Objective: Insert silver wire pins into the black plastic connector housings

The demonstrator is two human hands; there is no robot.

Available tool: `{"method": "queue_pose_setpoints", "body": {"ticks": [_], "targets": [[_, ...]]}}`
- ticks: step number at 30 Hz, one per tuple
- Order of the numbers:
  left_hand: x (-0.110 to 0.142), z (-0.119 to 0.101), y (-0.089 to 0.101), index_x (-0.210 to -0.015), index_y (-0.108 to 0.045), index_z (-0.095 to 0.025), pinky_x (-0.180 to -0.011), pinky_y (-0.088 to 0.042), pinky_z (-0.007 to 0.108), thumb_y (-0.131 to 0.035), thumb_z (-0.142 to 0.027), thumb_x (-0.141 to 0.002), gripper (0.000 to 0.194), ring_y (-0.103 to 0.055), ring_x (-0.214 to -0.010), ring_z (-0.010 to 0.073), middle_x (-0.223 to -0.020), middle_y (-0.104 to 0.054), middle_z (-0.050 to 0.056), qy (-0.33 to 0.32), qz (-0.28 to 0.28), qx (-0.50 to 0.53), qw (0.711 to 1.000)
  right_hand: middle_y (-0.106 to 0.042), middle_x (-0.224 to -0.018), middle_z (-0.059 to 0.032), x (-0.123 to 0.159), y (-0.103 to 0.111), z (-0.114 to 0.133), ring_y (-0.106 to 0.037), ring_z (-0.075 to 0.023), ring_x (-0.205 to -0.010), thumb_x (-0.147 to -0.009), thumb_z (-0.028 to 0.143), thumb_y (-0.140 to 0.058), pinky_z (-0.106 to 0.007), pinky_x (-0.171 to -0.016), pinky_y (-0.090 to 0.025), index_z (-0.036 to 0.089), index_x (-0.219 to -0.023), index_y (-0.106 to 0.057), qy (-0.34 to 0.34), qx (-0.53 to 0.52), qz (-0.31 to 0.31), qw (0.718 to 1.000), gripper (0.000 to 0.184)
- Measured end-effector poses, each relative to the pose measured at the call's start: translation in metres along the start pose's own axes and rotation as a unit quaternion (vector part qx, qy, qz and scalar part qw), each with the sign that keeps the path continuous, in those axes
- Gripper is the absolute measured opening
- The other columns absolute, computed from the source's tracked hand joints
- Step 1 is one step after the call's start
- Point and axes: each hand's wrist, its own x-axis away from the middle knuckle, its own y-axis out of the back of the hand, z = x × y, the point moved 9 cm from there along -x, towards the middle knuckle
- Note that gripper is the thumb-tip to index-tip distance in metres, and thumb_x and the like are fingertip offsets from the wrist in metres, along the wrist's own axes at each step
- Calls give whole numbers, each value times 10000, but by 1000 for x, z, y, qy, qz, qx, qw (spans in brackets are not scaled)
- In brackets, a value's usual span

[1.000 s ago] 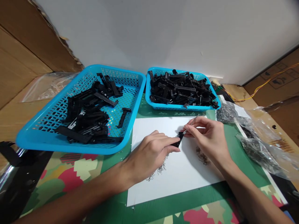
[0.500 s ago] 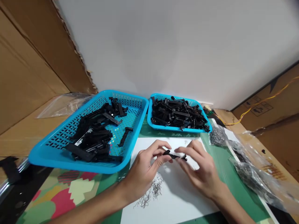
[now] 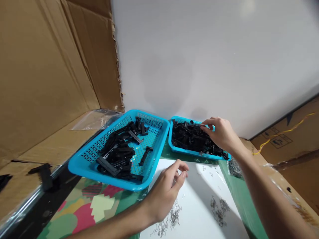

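Bare room on the white sheet (image 3: 195,207) separates two wire-piece piles (image 3: 219,210); over its left margin, the left hand (image 3: 168,191) curls loosely, thumb and forefinger apart, holding nothing visible. Beyond its far edge, the right hand (image 3: 218,132) pinches a slim tool (image 3: 203,125) above narrow black parts (image 3: 186,134) jumbled in a blue basket (image 3: 189,152).

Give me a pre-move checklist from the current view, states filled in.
1. Left hand free: ok, nothing visible in it.
2. Thin metal tool held: ok, in the right hand, over the right basket.
3. Black part picked up by the tool: cannot tell, its tip blends into the dark pile.
4. Left basket has room: ok, bare floor shows.
5. All wires gathered on the white sheet: not ok, two piles plus strays near its far edge.
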Motion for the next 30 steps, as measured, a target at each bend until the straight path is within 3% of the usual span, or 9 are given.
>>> {"method": "queue_pose_setpoints", "body": {"ticks": [3,6,13,16,18,22,27,30], "targets": [[1,-1,1,-1039,-624,-212,-642,-350,280,-454,-354,-1090,228,-497,-697,156,-790,-587,-20,-7,-5,-14,1000,-763,-819,-109,-27,-13,10,-634,-222,-706,-939,270,-617,-350,-691,-418,174,-957,-844,24,-8,44,999,248],[3,-2,0,-983,-634,-209,-675,-371,275,-467,-284,-1072,203,-545,-745,160,-835,-645,-11,-21,-8,-17,1000,-771,-832,-119,-46,-32,41,-664,-229,-741,-972,273,-583,-344,-698,-432,154,-1059,-836,52,-22,70,996,293],[4,-5,0,-957,-665,-193,-746,-418,273,-476,-150,-1004,200,-611,-819,175,-903,-701,11,-37,-6,-25,999,-776,-900,-54,-73,-129,146,-690,-197,-836,-860,256,-811,-268,-706,-454,228,-1064,-829,173,-38,208,962,207],[4,-3,-2,-956,-676,-190,-735,-427,273,-474,-105,-962,220,-616,-792,177,-897,-709,16,-32,-2,-21,999,-784,-992,-86,-75,-159,170,-699,-243,-940,-825,226,-840,-284,-756,-468,220,-1039,-815,185,-22,228,956,216],[4,-3,-2,-947,-677,-189,-736,-432,275,-474,-96,-948,224,-620,-793,181,-900,-713,21,-34,-1,-18,999,-779,-1003,-102,-73,-166,178,-697,-256,-965,-845,186,-795,-292,-773,-463,210,-1014,-806,187,-20,226,956,170],[6,-5,0,-970,-666,-188,-736,-428,283,-464,-149,-999,208,-615,-815,186,-913,-710,30,-43,-8,-5,999,-742,-874,-86,-64,-142,174,-658,-212,-819,-884,183,-698,-285,-691,-420,182,-955,-792,173,-47,207,962,118],[5,2,4,-1070,-576,-218,-648,-386,281,-437,-270,-1074,148,-520,-669,160,-766,-568,-25,-18,-31,30,999,-583,-656,17,-34,-64,137,-447,-125,-584,-949,271,-600,-288,-571,-333,194,-899,-733,138,-126,203,961,162],[3,4,5,-1123,-492,-232,-644,-392,283,-401,-379,-1110,173,-500,-647,141,-832,-545,-34,-16,-50,82,995,-509,-609,30,3,-27,105,-381,-118,-546,-954,365,-606,-295,-530,-298,213,-732,-652,92,-222,265,934,273]]}}
